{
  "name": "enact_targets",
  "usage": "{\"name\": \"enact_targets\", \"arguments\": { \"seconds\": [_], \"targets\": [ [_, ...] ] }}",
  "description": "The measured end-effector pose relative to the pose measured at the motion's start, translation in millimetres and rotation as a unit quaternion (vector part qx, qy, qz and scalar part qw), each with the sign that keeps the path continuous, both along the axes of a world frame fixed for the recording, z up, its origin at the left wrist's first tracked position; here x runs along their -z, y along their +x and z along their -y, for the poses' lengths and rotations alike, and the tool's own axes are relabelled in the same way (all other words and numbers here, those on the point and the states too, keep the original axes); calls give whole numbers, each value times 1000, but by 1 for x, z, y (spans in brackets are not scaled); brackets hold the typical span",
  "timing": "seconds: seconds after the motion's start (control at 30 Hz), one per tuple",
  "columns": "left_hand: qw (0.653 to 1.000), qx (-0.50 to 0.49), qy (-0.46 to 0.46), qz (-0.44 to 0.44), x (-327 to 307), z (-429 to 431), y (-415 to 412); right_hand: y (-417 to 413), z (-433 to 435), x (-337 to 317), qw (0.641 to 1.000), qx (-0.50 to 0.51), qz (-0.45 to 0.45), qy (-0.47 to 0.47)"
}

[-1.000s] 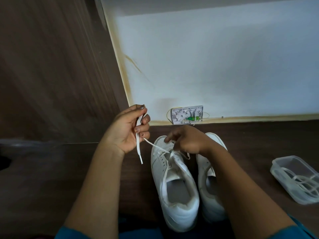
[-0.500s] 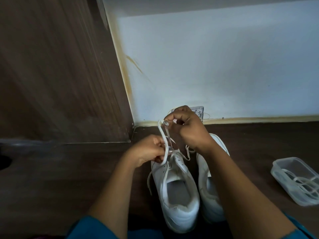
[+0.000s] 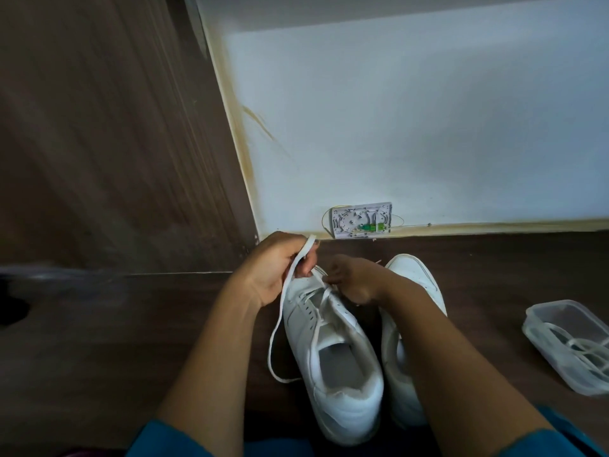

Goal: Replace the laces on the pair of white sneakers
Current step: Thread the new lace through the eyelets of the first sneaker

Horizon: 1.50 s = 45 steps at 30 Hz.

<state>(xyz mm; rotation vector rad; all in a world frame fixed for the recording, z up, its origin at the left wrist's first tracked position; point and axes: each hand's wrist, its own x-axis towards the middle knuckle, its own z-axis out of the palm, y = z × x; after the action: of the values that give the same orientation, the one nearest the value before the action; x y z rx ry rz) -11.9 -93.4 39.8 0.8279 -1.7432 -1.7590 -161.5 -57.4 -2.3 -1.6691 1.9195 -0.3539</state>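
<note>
White, both of them: one sneaker (image 3: pixel 333 354) stands at lower centre of the frame on the dark wooden floor (image 3: pixel 99 341), toe towards the wall, and the second sneaker (image 3: pixel 416 278) sits just beside it on the right, largely hidden by a forearm. The left hand (image 3: pixel 278 270) is closed round a flat white lace (image 3: pixel 280 319) – the strap passes over its top finger, then drops down the sneaker's left side and curls onto the floor. The right hand (image 3: pixel 354 280) has its fingers curled down at the front eyelets of the centre sneaker, pinching the same lace there. At the right edge of the frame, well apart from the shoes, lies a clear plastic container (image 3: pixel 540 308) holding more white laces (image 3: pixel 580 346). A small white wall box (image 3: pixel 362 221) sits at the skirting, above the hands.
</note>
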Motion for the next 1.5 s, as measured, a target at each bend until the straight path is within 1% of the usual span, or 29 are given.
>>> {"name": "enact_targets", "arguments": {
  "seconds": [0.1, 0.17, 0.23, 0.3, 0.37, 0.4, 0.43, 0.5, 0.57, 0.6, 0.63, 0.67, 0.7, 0.73, 0.77, 0.8, 0.83, 0.93, 0.97, 1.0, 1.03, 1.1, 1.2, 1.27, 1.33, 1.4, 1.43, 1.47, 1.5],
  "targets": [
    [992, 88, 76, 37, -2, -2, 9, -1, -5, -6, 1000, 1, -5, 5],
    [990, 93, 91, 58, -2, -2, 12, 0, -7, -10, 1000, -9, -12, 13],
    [988, 80, 104, 75, -2, -2, 14, 2, -9, -13, 999, -15, -12, 45],
    [982, 77, 107, 138, -3, -2, 18, 2, -11, -11, 997, -43, -23, 51],
    [970, 104, 115, 188, -4, -2, 25, -1, -14, -8, 999, -44, 4, 22],
    [967, 111, 118, 198, -5, -3, 28, -2, -15, -8, 999, -42, 4, -2],
    [966, 108, 112, 209, -5, -4, 30, -4, -16, -7, 999, -41, -22, -24],
    [964, 63, 78, 246, -1, -7, 28, -7, -16, -7, 994, -46, -92, -46],
    [948, 7, -8, 319, 2, -12, 22, -5, -18, -10, 990, -47, -125, -53],
    [926, -2, -70, 371, 6, -11, 20, -4, -18, -13, 992, -35, -107, -63],
    [895, 3, -141, 424, 6, -13, 19, -3, -20, -17, 996, -17, -40, -73],
    [882, 8, -196, 429, 8, -13, 18, 1, -23, -23, 994, 1, 76, -80],
    [896, 17, -224, 383, 8, -12, 16, 5, -25, -30, 975, 15, 204, -86],
    [934, 25, -202, 295, 6, -13, 14, 7, -26, -38, 943, 25, 319, -93],
    [968, 43, -152, 194, 4, -16, 12, 8, -27, -43, 910, 32, 403, -98],
    [984, 49, -119, 122, 4, -17, 10, 8, -27, -46, 882, 36, 459, -100],
    [988, 44, -117, 95, 3, -16, 9, 8, -27, -48, 864, 39, 493, -96],
    [981, 5, -165, 106, 5, -9, 8, 7, -29, -52, 838, 25, 536, -97],
    [981, -5, -162, 104, 6, -8, 10, 5, -30, -54, 822, 19, 557, -118],
    [981, -21, -160, 108, 6, -6, 12, 2, -30, -56, 795, 15, 589, -147],
    [979, -39, -159, 122, 6, -3, 16, -2, -31, -58, 759, 12, 627, -173],
    [970, -55, -156, 179, 8, -1, 21, -13, -33, -65, 679, 0, 702, -215],
    [961, -34, -113, 249, 16, 0, 23, -25, -35, -67, 564, 1, 786, -254],
    [957, -38, -86, 273, 19, -1, 22, -28, -39, -70, 505, 17, 817, -280],
    [957, -42, -67, 278, 19, -3, 20, -30, -43, -74, 486, 26, 819, -305],
    [961, -34, -43, 270, 17, -5, 19, -30, -45, -78, 486, 24, 812, -322],
    [965, -31, -37, 259, 15, -5, 19, -28, -44, -79, 497, 24, 806, -321],
    [967, -32, -38, 249, 13, -6, 18, -26, -43, -79, 519, 36, 794, -316],
    [968, -42, -49, 241, 12, -6, 18, -24, -41, -78, 561, 60, 765, -310]
  ]
}}
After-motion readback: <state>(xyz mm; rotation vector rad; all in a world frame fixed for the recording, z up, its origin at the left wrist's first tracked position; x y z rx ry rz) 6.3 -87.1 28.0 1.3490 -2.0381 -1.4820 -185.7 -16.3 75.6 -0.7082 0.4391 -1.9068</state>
